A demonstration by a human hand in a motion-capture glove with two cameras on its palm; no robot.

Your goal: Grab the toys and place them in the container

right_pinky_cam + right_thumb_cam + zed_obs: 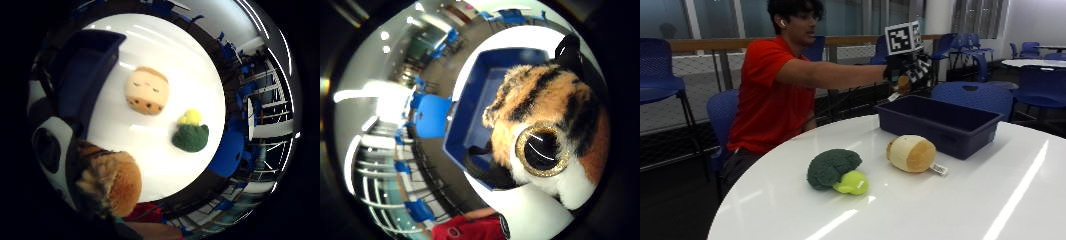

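One striped plush tiger (550, 130) in the gloved right hand (906, 70), fingers curled round it, held in the air above the blue container (939, 125). Round tan plush (911, 153) just beside the container on white surface (973, 210); broccoli plush (834, 171) near it.

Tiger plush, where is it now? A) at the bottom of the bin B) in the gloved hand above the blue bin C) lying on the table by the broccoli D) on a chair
B: the right hand holds the tiger plush over the blue bin; only the broccoli plush and round tan plush lie on the table.
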